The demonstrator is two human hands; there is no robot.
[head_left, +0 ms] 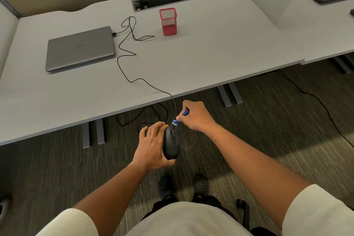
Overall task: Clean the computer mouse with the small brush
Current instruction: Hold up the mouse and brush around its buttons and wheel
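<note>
Both forearms reached out over the carpet. Cupped in the left hand (151,145), fingers wrapped around it, sat the black mouse (171,144). Just beyond it, the right hand (195,117) pinched a small blue brush (179,119), bristles touching the mouse's front end, off the desk (210,59).

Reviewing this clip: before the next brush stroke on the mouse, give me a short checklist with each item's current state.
1. Mouse held firmly: ok, the left hand wraps its side, off the desk.
2. Brush gripped: ok, pinched in the right hand.
3. Bristles on the mouse: ok, the brush head meets its front end by the cable.
4. Cable slack: ok, it lies in loose loops back to the closed laptop.
5. Cable clear of the red mesh cup: ok, apart.
6. Dirt left on the mouse: cannot tell, too small to see.
</note>
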